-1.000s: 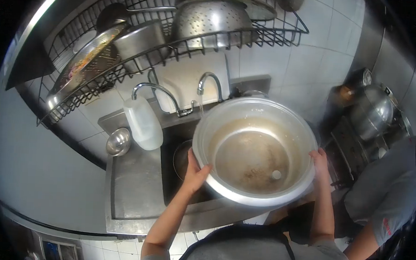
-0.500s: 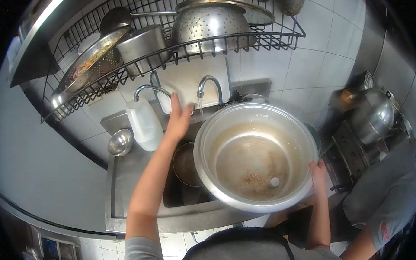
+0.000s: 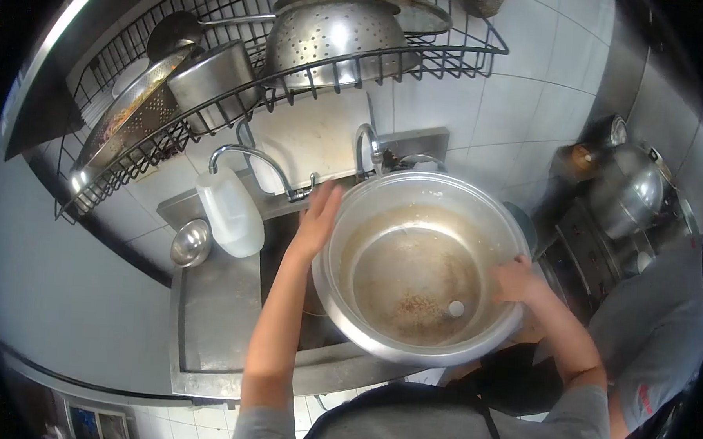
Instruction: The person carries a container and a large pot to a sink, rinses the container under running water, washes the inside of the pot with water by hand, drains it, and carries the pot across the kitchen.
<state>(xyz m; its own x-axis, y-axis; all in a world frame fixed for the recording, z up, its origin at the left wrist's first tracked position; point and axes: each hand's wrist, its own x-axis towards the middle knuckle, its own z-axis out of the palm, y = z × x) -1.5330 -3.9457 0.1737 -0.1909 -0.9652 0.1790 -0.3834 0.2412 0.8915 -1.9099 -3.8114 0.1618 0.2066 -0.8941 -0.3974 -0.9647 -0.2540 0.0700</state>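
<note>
A large round metal pot (image 3: pixel 374 340) with brown residue and a small pale disc inside rests over the right part of the sink. My left hand (image 3: pixel 318 222) is raised at the pot's upper left rim, fingers spread, holding nothing that I can see. Over the right side of the rim reaches my right hand (image 3: pixel 515 280), its fingers inside the pot and apart. Behind the pot stands a curved faucet (image 3: pixel 366 145), turned toward the pot. A second faucet (image 3: pixel 249 149) curves above a white plastic jug (image 3: pixel 232 216). The dark sink basin (image 3: pixel 274 275) shows partly left of the pot.
A small metal bowl (image 3: pixel 191 242) sits on the steel counter (image 3: pixel 218 319). Overhead, a black wire rack (image 3: pixel 290 91) holds a colander (image 3: pixel 336 42), a pot and a ladle. At the right are a stove with a metal pot (image 3: pixel 631 192) and a co-worker's grey sleeve (image 3: pixel 660 343).
My left hand left the pot's rim, rose toward the faucet, then came back near the rim. My right hand let go of the outer rim and moved inside. The right faucet's spout has turned.
</note>
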